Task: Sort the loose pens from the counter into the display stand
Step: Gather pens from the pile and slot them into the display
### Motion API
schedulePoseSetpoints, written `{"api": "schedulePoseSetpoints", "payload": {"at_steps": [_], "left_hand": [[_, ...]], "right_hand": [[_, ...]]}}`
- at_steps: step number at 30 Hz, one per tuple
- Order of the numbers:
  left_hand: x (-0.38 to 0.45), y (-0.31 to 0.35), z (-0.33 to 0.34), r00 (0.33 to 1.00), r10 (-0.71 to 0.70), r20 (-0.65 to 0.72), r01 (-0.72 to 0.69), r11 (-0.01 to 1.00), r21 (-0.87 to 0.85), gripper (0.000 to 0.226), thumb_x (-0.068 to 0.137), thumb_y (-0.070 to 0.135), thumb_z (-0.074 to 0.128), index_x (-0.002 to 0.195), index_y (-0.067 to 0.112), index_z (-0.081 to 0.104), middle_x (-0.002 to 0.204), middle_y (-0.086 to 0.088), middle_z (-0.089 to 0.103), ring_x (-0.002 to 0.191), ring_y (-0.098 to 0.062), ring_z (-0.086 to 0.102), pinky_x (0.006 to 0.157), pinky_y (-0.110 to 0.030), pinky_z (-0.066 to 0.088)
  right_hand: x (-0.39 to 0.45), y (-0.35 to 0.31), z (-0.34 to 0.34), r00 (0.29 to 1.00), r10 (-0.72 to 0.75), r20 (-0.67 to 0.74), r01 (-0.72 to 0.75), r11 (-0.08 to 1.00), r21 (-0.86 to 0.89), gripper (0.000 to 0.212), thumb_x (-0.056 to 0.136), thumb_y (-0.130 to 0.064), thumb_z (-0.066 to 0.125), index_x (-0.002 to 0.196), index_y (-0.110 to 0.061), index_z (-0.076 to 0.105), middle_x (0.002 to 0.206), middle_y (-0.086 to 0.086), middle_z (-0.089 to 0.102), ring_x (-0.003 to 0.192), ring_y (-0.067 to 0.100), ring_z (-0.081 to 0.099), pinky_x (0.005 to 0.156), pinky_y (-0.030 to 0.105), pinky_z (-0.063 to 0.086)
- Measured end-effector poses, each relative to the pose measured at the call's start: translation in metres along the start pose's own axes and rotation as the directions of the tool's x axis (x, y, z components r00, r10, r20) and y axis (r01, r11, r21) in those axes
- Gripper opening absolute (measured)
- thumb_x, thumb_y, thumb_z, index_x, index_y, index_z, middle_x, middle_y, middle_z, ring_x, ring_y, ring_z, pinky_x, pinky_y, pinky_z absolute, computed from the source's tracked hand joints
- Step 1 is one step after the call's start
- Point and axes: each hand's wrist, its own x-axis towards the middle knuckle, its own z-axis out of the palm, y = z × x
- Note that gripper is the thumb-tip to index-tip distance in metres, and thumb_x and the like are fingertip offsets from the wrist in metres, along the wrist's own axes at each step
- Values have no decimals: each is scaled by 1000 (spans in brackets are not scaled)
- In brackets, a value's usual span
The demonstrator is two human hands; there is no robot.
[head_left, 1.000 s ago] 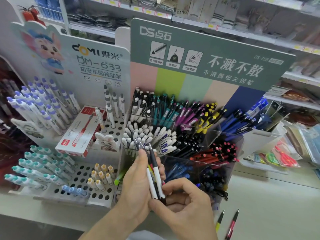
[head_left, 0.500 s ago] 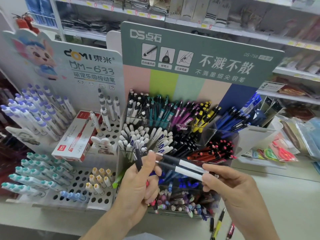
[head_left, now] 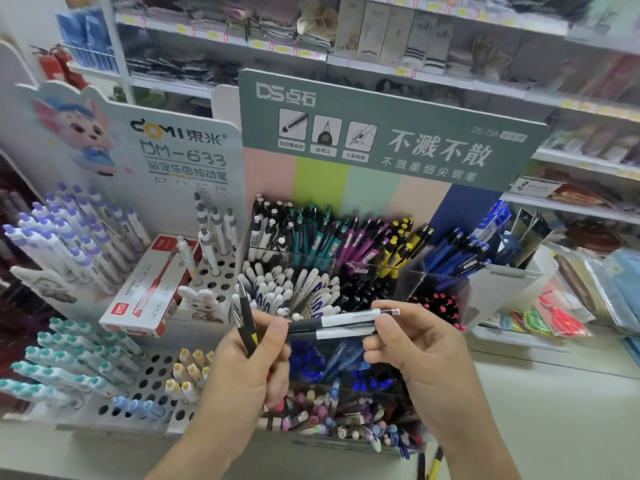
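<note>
White-barrelled pens (head_left: 341,325) that we held bunched a second ago are now drawn sideways, pinched by our right hand (head_left: 415,351) above the display stand (head_left: 433,282), while our left hand (head_left: 249,368) grips two dark pens (head_left: 246,327) awaiting sorting.

The right hand (head_left: 412,344) has pulled two white pens (head_left: 346,325) sideways from the left hand (head_left: 256,362).

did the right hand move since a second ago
Yes. The right hand has moved right, from under the white pens toward the red-tipped pens, carrying two white-and-black pens.
</note>
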Motion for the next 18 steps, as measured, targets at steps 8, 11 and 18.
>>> {"api": "schedulePoseSetpoints", "payload": {"at_steps": [8,11,18], "left_hand": [[17,44,-27,984,91,-154,-105,991,-82,41,90,36,58,105,-1,64,65,-11,46,38,-13,29,38,-21,23],[25,57,-30,979,133,-155,-141,989,-43,24,93,14,60,108,-3,64,56,-9,38,37,-13,29,37,-19,25],[36,74,-29,980,183,-74,-175,979,106,18,91,9,67,108,12,65,54,-4,49,44,-17,39,43,-27,34]], "right_hand": [[53,-61,42,910,-411,49,411,883,-225,12,88,-5,72,99,-9,74,76,10,76,68,22,75,65,29,62],[77,-68,60,839,-501,212,544,756,-366,13,90,-1,73,99,-10,74,81,6,76,68,20,74,68,27,61],[114,-62,91,595,-575,562,760,175,-626,16,90,-5,73,106,-8,76,94,1,69,80,15,64,78,32,55]]}}
